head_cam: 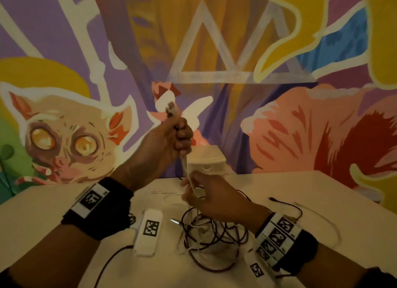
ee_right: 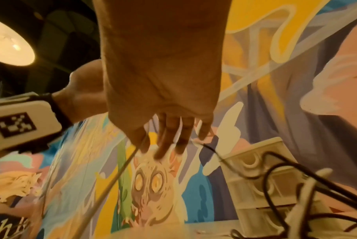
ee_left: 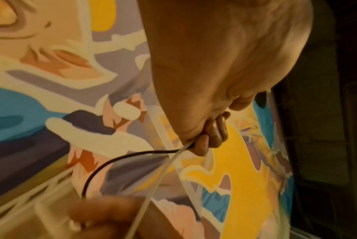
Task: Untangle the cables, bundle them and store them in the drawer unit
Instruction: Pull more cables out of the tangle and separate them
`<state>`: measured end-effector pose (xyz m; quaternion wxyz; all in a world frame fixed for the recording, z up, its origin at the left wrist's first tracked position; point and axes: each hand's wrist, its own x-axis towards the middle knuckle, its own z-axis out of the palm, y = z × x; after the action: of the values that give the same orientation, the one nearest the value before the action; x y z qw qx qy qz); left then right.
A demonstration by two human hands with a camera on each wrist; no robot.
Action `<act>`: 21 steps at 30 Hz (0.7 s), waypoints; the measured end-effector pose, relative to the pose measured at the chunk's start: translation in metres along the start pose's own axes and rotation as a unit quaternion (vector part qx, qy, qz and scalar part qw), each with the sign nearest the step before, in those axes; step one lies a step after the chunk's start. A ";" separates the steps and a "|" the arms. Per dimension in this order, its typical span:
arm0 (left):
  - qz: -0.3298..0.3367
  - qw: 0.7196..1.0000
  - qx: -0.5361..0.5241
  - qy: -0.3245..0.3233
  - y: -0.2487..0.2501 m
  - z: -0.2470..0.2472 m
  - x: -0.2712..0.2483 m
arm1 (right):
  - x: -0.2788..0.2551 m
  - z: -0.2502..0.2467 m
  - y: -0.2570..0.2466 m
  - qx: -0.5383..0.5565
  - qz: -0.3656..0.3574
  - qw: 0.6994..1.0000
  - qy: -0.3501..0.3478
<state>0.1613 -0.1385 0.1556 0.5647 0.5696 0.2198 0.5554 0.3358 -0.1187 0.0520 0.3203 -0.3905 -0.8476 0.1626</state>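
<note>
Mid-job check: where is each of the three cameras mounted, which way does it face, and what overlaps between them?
Head: on the head, looking forward and down at the table, the cable tangle and the mural; shows both forearms, the left hand and the right hand.
Left wrist: along the raised left hand, whose fingers grip the white cable and a dark cable.
Right wrist: looks up along the right hand's fingers, past the drawer unit.
Shared: all three show the white cable.
</note>
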 end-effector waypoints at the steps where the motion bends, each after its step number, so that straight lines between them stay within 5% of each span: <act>1: 0.020 1.000 0.002 0.017 0.007 -0.006 -0.002 | 0.000 -0.001 0.007 0.018 0.004 0.999 0.038; 4: 0.075 0.995 -0.011 0.060 0.025 -0.031 -0.006 | -0.003 -0.019 0.020 0.105 0.038 0.989 0.097; 10: 0.109 0.980 -0.052 0.155 0.005 -0.073 0.002 | -0.016 -0.107 0.039 -0.028 0.053 0.997 -0.057; 16: 0.145 0.962 -0.079 0.218 -0.004 -0.095 0.013 | -0.039 -0.170 0.077 0.053 0.123 0.989 -0.059; 21: 0.135 0.955 -0.099 0.247 -0.013 -0.107 0.020 | -0.052 -0.212 0.111 -0.226 0.119 0.965 0.056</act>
<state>0.0775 -0.0750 0.1249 0.4665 0.3802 0.2173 0.7685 0.5653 -0.0820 0.1294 0.2491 -0.5592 -0.7905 -0.0188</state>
